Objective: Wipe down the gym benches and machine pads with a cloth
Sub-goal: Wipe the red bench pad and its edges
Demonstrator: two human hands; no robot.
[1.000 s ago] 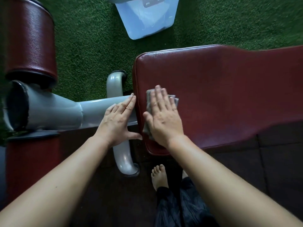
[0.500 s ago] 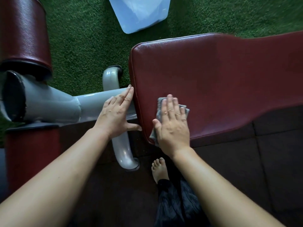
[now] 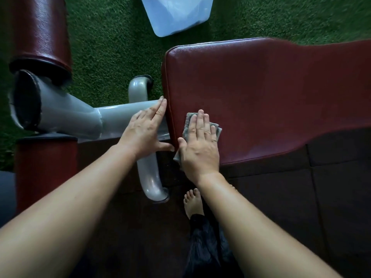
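Tubing (image 3: 76, 119) runs under the bench pad (image 3: 261, 97), blue tub (image 3: 176, 15) on turf (image 3: 112, 47) beyond.

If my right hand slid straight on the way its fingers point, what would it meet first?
The right hand would meet only bare bench pad up to its far edge, seemingly.

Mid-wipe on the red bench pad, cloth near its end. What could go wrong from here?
1. The right hand presses the cloth with flat fingers, not holding it, and a corner hangs over the bench pad edge; it could slip to the floor.
2. The bare foot stands close to the curved grey frame tube; a sideways step may stub it.
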